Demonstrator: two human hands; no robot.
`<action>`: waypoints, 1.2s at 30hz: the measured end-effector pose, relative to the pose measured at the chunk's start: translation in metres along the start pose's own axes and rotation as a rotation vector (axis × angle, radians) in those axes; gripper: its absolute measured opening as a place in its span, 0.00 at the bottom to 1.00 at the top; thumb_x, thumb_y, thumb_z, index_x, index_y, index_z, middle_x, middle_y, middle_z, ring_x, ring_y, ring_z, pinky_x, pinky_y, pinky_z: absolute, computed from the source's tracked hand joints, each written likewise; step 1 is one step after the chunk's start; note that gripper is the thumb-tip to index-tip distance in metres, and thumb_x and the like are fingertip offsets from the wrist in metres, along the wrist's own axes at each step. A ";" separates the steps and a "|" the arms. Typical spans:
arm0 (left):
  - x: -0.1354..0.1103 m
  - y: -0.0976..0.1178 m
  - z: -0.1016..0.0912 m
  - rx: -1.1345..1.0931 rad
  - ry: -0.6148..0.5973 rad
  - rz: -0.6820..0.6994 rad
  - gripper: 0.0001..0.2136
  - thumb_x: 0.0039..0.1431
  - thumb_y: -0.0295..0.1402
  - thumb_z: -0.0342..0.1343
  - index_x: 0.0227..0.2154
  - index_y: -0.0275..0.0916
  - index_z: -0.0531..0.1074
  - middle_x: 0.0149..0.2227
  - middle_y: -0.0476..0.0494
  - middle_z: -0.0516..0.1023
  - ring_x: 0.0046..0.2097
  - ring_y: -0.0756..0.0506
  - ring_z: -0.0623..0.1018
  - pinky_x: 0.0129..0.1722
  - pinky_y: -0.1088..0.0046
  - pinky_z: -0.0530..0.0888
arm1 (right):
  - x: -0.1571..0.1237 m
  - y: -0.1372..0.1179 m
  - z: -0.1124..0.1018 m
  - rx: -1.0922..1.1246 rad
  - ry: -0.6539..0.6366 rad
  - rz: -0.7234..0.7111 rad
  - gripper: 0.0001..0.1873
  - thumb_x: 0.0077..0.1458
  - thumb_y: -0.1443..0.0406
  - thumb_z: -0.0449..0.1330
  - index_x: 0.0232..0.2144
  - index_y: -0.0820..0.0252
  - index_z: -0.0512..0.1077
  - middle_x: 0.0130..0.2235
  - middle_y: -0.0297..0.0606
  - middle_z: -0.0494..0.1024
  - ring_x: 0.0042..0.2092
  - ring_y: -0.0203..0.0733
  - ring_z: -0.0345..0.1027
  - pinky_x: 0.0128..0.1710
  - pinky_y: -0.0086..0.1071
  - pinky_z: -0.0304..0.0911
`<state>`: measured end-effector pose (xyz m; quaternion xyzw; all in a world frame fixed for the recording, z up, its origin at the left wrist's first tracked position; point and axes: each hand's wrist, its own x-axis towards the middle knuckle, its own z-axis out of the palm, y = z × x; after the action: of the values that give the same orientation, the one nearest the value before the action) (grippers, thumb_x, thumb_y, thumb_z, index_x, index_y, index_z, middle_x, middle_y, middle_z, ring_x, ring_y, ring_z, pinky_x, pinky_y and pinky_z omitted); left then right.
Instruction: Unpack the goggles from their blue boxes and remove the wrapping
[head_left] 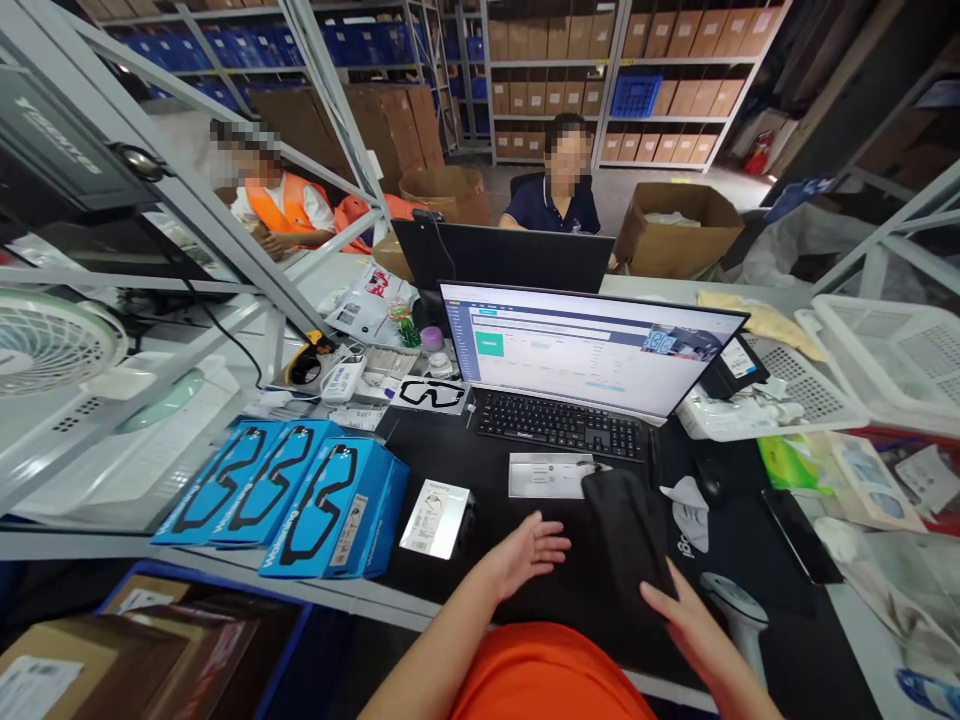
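Your orange top (555, 675) fills the bottom edge, and both bare hands reach out over a black desk mat (566, 605). Your left hand (529, 558) is spread wide, fingers loosely apart, beside a long black fabric pouch (628, 525) but not touching it. Your right hand (679, 610) holds that pouch by its near right edge, thumb on top; its other fingers are hidden. Just right of that hand lies a pale grey handheld scanner (735, 600), with a flat black phone (802, 535) farther right.

To your left, a row of blue cardboard boxes (311, 505) printed with black frame outlines stands at the desk's edge, and a small white printed box (436, 518) sits between them and your left hand. The pouch's far end meets the right end of a flat white labelled box (544, 475), which lies just in front of a black keyboard (562, 422). Behind the keyboard a lit widescreen monitor (555, 350) leans slightly. Beyond it, 2 people sit, 1 in a dark polo shirt (555, 210), 1 in an orange vest (277, 205); metal shelves of brown cartons (551, 97) stand at the back
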<state>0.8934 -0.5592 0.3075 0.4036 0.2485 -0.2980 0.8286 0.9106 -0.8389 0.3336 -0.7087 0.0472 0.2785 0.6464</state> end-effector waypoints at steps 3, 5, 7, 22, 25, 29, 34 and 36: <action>-0.031 -0.019 0.019 -0.017 -0.131 0.216 0.47 0.37 0.54 0.71 0.61 0.40 0.66 0.58 0.33 0.73 0.61 0.34 0.70 0.62 0.56 0.62 | 0.002 -0.004 0.028 0.090 -0.232 0.091 0.39 0.51 0.49 0.67 0.61 0.54 0.63 0.59 0.46 0.73 0.60 0.58 0.67 0.60 0.50 0.62; -0.042 -0.026 0.026 -0.006 -0.058 0.356 0.44 0.37 0.48 0.74 0.59 0.39 0.68 0.58 0.32 0.73 0.61 0.33 0.69 0.62 0.56 0.62 | 0.008 -0.008 0.044 0.040 -0.339 0.026 0.41 0.47 0.51 0.71 0.60 0.54 0.64 0.59 0.45 0.72 0.61 0.57 0.65 0.61 0.50 0.60; -0.046 -0.027 0.028 0.000 0.073 0.410 0.38 0.40 0.44 0.73 0.55 0.37 0.71 0.56 0.32 0.75 0.60 0.31 0.70 0.61 0.54 0.63 | 0.013 -0.010 0.056 0.049 -0.435 -0.037 0.45 0.44 0.52 0.73 0.61 0.53 0.62 0.60 0.45 0.71 0.61 0.56 0.64 0.62 0.48 0.59; -0.035 -0.015 0.053 0.032 0.364 0.502 0.29 0.45 0.45 0.66 0.49 0.38 0.72 0.51 0.36 0.78 0.57 0.31 0.74 0.58 0.53 0.70 | 0.016 0.007 0.051 -0.095 -0.375 -0.134 0.23 0.45 0.56 0.70 0.44 0.56 0.78 0.41 0.39 0.82 0.41 0.51 0.76 0.33 0.35 0.70; -0.045 -0.001 0.057 0.430 0.393 0.676 0.36 0.38 0.39 0.70 0.55 0.40 0.70 0.59 0.36 0.72 0.64 0.29 0.65 0.66 0.53 0.59 | 0.021 -0.004 0.024 -0.225 -0.087 -0.266 0.22 0.50 0.52 0.66 0.45 0.56 0.78 0.48 0.46 0.80 0.50 0.58 0.73 0.45 0.45 0.71; -0.066 0.013 0.064 0.707 0.230 0.717 0.35 0.35 0.32 0.71 0.53 0.42 0.75 0.59 0.36 0.73 0.64 0.27 0.65 0.68 0.54 0.56 | 0.018 -0.059 0.007 -0.228 -0.073 -0.493 0.25 0.59 0.49 0.59 0.53 0.54 0.75 0.53 0.48 0.77 0.51 0.53 0.73 0.49 0.45 0.69; -0.078 0.009 0.062 0.740 0.159 0.607 0.36 0.29 0.33 0.73 0.50 0.45 0.77 0.57 0.34 0.74 0.64 0.24 0.64 0.67 0.51 0.58 | 0.019 -0.109 0.033 -0.345 -0.322 -0.661 0.15 0.61 0.53 0.61 0.39 0.52 0.83 0.41 0.42 0.83 0.44 0.47 0.75 0.43 0.38 0.70; -0.075 0.004 0.054 0.790 0.219 0.625 0.38 0.32 0.35 0.73 0.54 0.45 0.74 0.59 0.35 0.72 0.64 0.26 0.65 0.66 0.53 0.59 | 0.023 -0.108 0.046 -0.308 -0.214 -0.723 0.16 0.63 0.53 0.59 0.34 0.52 0.83 0.36 0.40 0.83 0.41 0.46 0.76 0.43 0.39 0.69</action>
<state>0.8530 -0.5800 0.3880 0.7695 0.0698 -0.0631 0.6316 0.9610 -0.7720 0.4190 -0.7352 -0.3147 0.1091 0.5903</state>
